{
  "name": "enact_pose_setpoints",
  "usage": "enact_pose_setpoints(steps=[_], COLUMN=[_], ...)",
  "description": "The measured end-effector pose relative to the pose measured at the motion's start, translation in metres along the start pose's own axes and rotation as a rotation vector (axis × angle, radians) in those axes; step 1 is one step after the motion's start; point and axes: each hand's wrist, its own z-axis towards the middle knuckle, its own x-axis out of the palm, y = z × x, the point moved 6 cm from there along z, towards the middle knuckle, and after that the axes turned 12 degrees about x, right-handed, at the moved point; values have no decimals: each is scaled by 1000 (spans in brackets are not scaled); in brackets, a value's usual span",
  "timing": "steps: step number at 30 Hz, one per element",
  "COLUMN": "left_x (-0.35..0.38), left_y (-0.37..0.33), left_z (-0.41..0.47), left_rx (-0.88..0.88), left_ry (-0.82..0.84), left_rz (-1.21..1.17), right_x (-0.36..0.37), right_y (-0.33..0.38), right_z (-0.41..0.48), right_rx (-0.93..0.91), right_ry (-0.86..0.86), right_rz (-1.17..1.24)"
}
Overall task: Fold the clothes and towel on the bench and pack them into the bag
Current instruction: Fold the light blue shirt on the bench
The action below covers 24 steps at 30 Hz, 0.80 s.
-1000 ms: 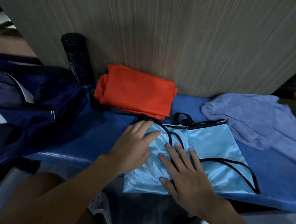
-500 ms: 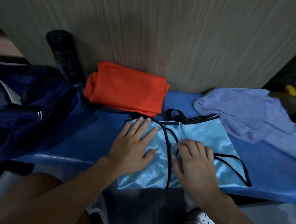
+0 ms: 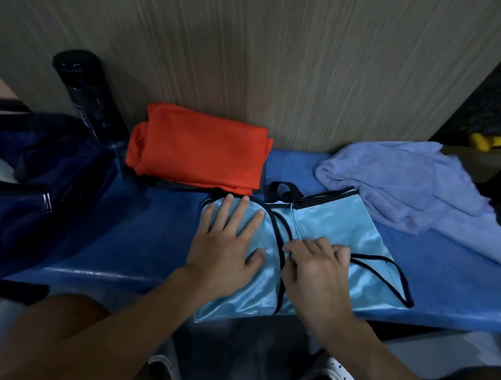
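Light-blue jersey (image 3: 331, 228): right hand (image 3: 317, 273) has curled, pinching its trim.

right hand (image 3: 317, 276): fingers were flat and spread, now curled, gripping the light blue jersey (image 3: 331, 225) at its black trim (image 3: 281, 254) | left hand (image 3: 225, 248): shifted further onto the folded left panel, fingers spread

No legible text found. Faint white print on the black bottle (image 3: 89, 107) — beyond the left hand (image 3: 225, 248) — unreadable.
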Motion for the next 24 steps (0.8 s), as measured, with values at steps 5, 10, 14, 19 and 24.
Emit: enact_pose_setpoints(steps=[5,10,14,19,24], left_x=[1,9,8,-16,-68], left_y=[-10,-11,-15,-26,-53], left_z=[4,8,11,18,69], left_rx=[19,-11,-26,27,286], left_ry=[40,120,158,-61,-262], left_rz=[5,11,14,-21,24], right_x=[-18,-25,-26,-45,-51], right_y=[-30,-89,-107,-126,-137], right_z=[13,18,16,16,6], right_rx=[95,486,596,705,744], right_ry=[-79,-92,40,96,203], right_rz=[-103,-196,-182,-29,-21])
